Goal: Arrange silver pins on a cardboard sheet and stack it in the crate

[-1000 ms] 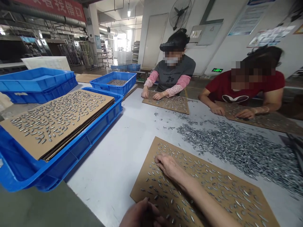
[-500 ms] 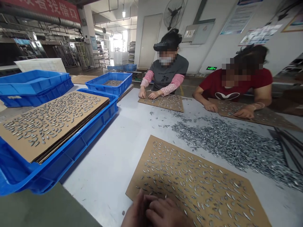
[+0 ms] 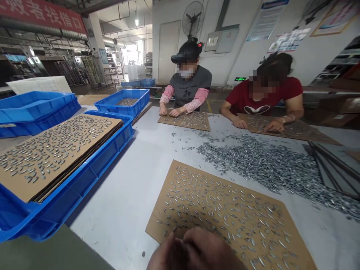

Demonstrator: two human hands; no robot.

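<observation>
At the bottom edge, my left hand (image 3: 161, 255) and my right hand (image 3: 209, 249) are close together over the near left side of a cardboard sheet (image 3: 158, 213). Both have their fingers curled in. Whatever lies between the fingertips is hidden by the hands and shadow. Small, slim, shiny metal pieces (image 3: 233, 216) are spread apart over the sheet, mostly lying in slanting rows. Beyond it, a large heap of the same metal pieces (image 3: 267, 163) covers the white table (image 3: 120, 202).
Left, a blue crate (image 3: 97, 170) holds stacked cardboard sheets (image 3: 109, 123) topped with metal pieces. More blue crates (image 3: 36, 112) stand behind. Across the table, two co-workers (image 3: 187, 86) (image 3: 264, 97) handle pieces on their own sheets. Dark strips (image 3: 329, 165) lie at right.
The view has shifted slightly, moving the surroundings left in the picture. My right hand has turned a little and sits higher over the sheet; both hands stay close together.
</observation>
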